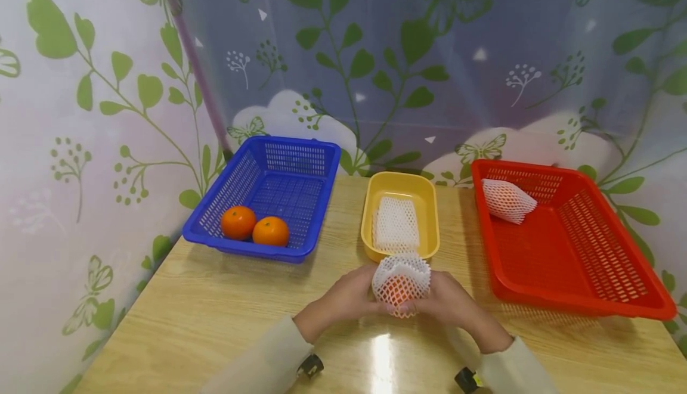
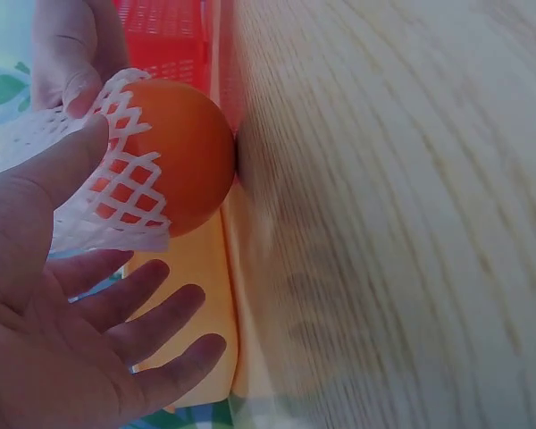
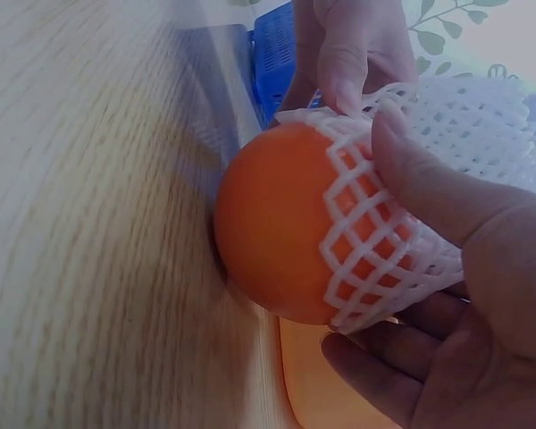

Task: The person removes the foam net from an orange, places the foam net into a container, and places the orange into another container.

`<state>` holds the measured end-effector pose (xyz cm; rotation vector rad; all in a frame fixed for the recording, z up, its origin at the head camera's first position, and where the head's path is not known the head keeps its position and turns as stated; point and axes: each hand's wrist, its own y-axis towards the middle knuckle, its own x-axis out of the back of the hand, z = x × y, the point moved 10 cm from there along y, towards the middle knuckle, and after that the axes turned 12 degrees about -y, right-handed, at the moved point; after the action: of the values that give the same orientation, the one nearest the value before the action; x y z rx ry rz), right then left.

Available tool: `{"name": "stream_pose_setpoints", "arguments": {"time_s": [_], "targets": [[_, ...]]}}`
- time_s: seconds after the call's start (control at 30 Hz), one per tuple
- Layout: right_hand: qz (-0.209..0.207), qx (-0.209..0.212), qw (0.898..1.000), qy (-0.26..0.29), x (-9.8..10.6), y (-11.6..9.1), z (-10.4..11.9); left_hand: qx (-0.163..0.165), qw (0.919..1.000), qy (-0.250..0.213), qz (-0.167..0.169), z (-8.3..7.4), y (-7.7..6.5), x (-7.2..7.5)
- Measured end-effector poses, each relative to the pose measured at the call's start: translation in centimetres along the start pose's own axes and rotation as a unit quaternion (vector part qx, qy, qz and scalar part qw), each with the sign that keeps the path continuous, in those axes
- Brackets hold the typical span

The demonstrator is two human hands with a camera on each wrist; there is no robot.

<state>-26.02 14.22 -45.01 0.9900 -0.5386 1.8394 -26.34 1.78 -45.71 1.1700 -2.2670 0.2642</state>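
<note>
In the head view, a white foam net sleeve stands at the front of the table, partly around an orange. My left hand grips the sleeve from the left, thumb on the mesh; its other fingers are spread in the left wrist view. From the right, my right hand holds the sleeve's other side, thumb on the mesh. Both wrist views show the orange's lower part bare, close to the tabletop, and the mesh covering its upper part. The sleeve's far end rises past the fruit.
A yellow tub with flat white foam nets stands just behind the hands. At left, a blue basket holds two oranges. At right, a red basket holds a net-wrapped fruit. Patterned curtain surrounds the table.
</note>
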Motion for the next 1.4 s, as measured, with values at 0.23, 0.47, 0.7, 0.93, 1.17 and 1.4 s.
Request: {"name": "stream_pose_setpoints", "arguments": {"time_s": [0.23, 0.47, 0.7, 0.93, 1.17, 1.4], "targets": [[-0.014, 0.017, 0.999, -0.028, 0.4, 0.2, 0.6, -0.006, 1.0, -0.004, 0.004, -0.2, -0.2, -0.1], [-0.039, 0.001, 0.998, -0.042, 1.1, 0.4, 0.5, -0.009, 0.9996, -0.026, -0.004, -0.5, -0.2, 0.2], [-0.033, -0.001, 0.999, -0.025, 1.0, 0.4, 0.4, -0.01, 0.9997, -0.021, -0.009, -0.5, -0.2, 0.2], [-0.017, 0.009, 1.0, 0.015, 0.7, 0.2, 0.2, -0.016, 0.9994, -0.027, -0.014, -0.6, -0.1, 0.2], [-0.004, 0.024, 0.999, 0.034, 0.4, -0.1, 0.1, -0.021, 0.9994, -0.015, -0.023, -0.9, -0.2, 0.5], [-0.011, 0.027, 0.999, 0.043, 0.6, -0.4, 0.1, -0.002, 0.9993, -0.002, -0.036, -0.7, -0.2, 0.7]]}}
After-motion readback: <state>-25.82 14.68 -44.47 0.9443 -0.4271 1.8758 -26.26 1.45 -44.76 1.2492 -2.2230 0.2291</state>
